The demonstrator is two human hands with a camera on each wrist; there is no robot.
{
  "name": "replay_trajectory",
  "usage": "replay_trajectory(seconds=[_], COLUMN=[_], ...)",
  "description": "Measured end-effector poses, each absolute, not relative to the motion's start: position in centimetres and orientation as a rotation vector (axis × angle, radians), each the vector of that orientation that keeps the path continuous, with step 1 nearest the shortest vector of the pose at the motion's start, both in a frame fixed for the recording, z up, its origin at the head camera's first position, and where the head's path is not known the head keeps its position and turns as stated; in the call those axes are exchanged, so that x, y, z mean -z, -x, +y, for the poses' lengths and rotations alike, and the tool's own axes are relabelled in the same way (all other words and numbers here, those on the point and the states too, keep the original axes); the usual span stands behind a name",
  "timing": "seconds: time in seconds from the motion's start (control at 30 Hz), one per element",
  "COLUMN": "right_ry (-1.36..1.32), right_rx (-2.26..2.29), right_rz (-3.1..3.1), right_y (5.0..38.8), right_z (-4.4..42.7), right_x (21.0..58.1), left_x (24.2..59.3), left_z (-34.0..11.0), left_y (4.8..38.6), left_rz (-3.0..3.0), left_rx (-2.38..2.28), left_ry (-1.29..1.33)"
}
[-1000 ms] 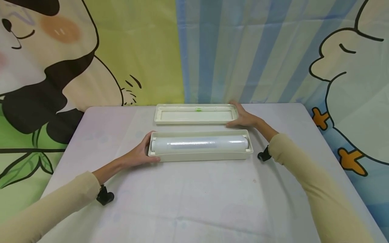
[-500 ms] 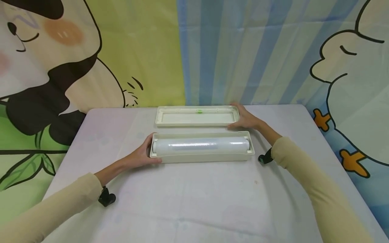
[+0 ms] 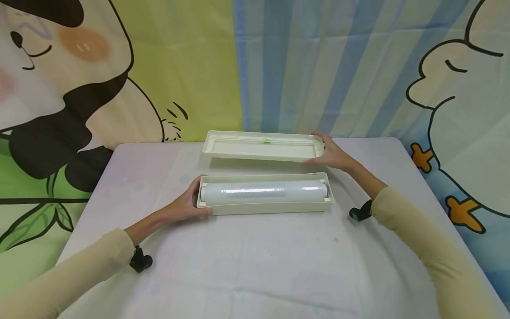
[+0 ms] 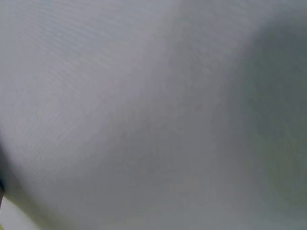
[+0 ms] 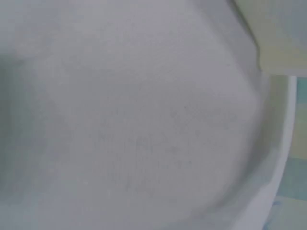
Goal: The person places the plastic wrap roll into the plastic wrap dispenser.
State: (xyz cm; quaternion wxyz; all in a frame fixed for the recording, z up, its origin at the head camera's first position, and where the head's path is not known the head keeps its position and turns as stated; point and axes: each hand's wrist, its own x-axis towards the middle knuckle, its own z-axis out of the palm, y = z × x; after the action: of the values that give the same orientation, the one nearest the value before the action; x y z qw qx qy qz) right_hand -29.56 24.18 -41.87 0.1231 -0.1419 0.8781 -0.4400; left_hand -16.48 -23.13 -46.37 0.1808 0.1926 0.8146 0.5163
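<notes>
A long cream plastic box [image 3: 264,208] sits on the table, holding a roll of cling film [image 3: 263,190] lengthwise. My left hand [image 3: 187,201] grips the box's left end, thumb at the near side; the fingers behind the end are partly hidden. Behind the box, a matching lid [image 3: 247,149] with a small green piece [image 3: 267,141] hangs tilted just off the table, its left end higher. My right hand [image 3: 330,153] holds the lid by its right end. The right wrist view catches a pale corner [image 5: 283,43], of box or lid; the left wrist view shows mostly blurred cloth.
A white cloth [image 3: 255,266] covers the table. Close behind its far edge hangs a printed curtain [image 3: 311,66] with stripes and cartoon animals. Black wrist cameras [image 3: 141,260] hang below both sleeves.
The lid has risen off the table in my right hand, tilting and shifting slightly right, with a shadow now beneath it. My left hand and the box stay in place.
</notes>
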Motion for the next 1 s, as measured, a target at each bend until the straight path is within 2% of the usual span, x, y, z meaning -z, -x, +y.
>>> replay_trajectory(seconds=[0.27, 0.6, 0.83, 1.0], right_ry=[0.373, 0.466, 0.552, 0.572], right_rx=[1.253, 1.253, 1.281, 1.293], right_rz=[2.621, 2.646, 2.608, 2.595], right_y=[26.2, 21.9, 20.8, 20.7], right_z=[25.3, 25.6, 25.2, 25.2], right_x=[38.5, 37.6, 37.5, 38.1], left_x=[46.3, 46.4, 46.1, 44.5], left_z=[-23.1, -23.2, -23.4, -24.5], left_y=[16.5, 16.5, 16.7, 17.4], left_rz=[2.311, 2.308, 2.272, 2.214], left_rx=[-1.465, -1.462, -1.467, -1.496], left_ry=[-0.538, -0.528, -0.538, -0.569])
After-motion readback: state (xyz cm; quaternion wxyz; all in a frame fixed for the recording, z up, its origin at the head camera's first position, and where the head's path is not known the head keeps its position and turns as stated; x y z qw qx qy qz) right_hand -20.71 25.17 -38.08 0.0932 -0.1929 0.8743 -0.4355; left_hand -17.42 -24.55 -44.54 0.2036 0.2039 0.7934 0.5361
